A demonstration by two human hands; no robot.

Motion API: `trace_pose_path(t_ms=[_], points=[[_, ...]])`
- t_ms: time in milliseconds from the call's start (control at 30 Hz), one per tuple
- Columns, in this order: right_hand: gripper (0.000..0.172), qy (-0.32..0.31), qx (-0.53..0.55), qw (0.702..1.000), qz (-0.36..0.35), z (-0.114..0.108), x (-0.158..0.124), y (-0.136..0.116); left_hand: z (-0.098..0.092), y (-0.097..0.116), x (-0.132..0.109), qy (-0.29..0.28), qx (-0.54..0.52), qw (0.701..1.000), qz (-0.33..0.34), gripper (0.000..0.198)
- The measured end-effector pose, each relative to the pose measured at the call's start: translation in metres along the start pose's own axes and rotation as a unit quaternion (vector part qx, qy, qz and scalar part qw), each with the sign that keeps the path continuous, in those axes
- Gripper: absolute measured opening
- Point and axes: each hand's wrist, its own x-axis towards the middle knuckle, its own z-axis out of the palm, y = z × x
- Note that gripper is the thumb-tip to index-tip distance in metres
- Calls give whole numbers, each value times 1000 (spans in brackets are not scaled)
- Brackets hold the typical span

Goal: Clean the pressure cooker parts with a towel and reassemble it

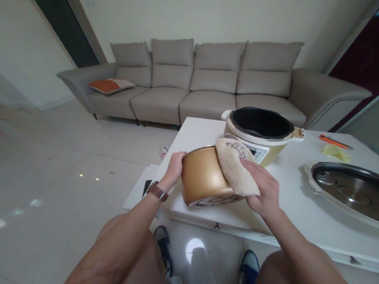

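Note:
A gold-coloured inner pot (202, 176) is tipped on its side over the near edge of a white table (293, 214). My left hand (174, 166), a watch on its wrist, grips the pot's rim on the left. My right hand (262, 187) presses a beige cloth (234, 164) against the pot's outer wall on the right. Just behind the pot stands the cooker body (261, 131), open, with a dark empty cavity.
The cooker lid (361, 190) lies inside-up at the table's right. An orange-handled tool (334, 142) and a yellow item (336, 151) lie beyond it. A grey sofa (204, 82) with an orange cushion (110, 85) lines the far wall. Tiled floor spreads to the left.

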Motion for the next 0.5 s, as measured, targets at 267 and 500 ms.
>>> trace_pose_path(t_ms=[267,500], points=[[66,-17,-6,1000,22,2,0,-2,3,22,-13,-12,12,999,37,48],[51,21,-24,979,203,10,-6,2,1,22,-10,-19,25,999,36,47]])
